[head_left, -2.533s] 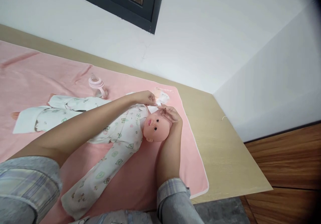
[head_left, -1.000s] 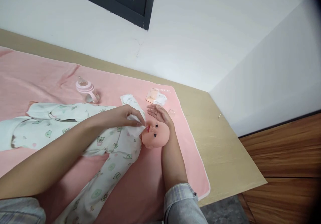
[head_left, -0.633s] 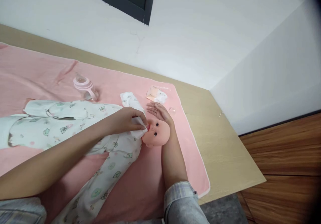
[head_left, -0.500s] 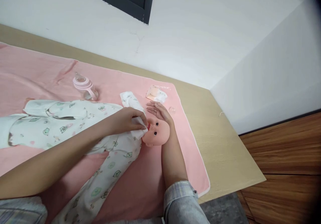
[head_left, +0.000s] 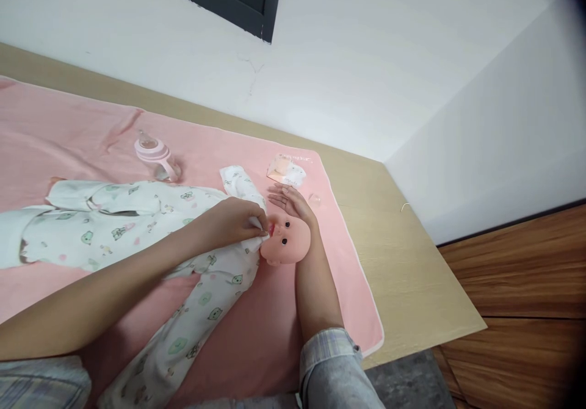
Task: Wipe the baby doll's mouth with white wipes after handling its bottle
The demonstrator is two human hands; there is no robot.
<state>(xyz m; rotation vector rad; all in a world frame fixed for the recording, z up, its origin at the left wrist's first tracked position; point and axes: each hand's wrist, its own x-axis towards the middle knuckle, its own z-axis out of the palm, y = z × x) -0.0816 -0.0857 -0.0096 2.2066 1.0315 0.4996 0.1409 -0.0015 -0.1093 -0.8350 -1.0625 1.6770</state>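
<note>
A baby doll (head_left: 288, 244) with a bare head lies on its back, dressed in a white printed outfit (head_left: 110, 232). My left hand (head_left: 238, 221) is closed, pinching a small white cloth (head_left: 257, 233) just below the doll's mouth. Most of the cloth is hidden by my fingers. Behind the doll's head, my right hand (head_left: 293, 202) lies palm up with its fingers stretched out. The right forearm runs along the crown, and the head seems to rest against it.
Beyond the doll's legs stands a pink-topped baby bottle (head_left: 158, 159). A printed soft packet (head_left: 286, 171) and a small clear cap (head_left: 315, 199) lie near my right hand. Everything rests on a pink blanket (head_left: 352, 299) over a wooden tabletop (head_left: 403, 275), with a white wall (head_left: 339, 61) behind.
My left hand has shifted slightly with the cloth, moving its tip from the doll's lips toward the chin, so more of the red mouth shows. My right hand stays in place.
</note>
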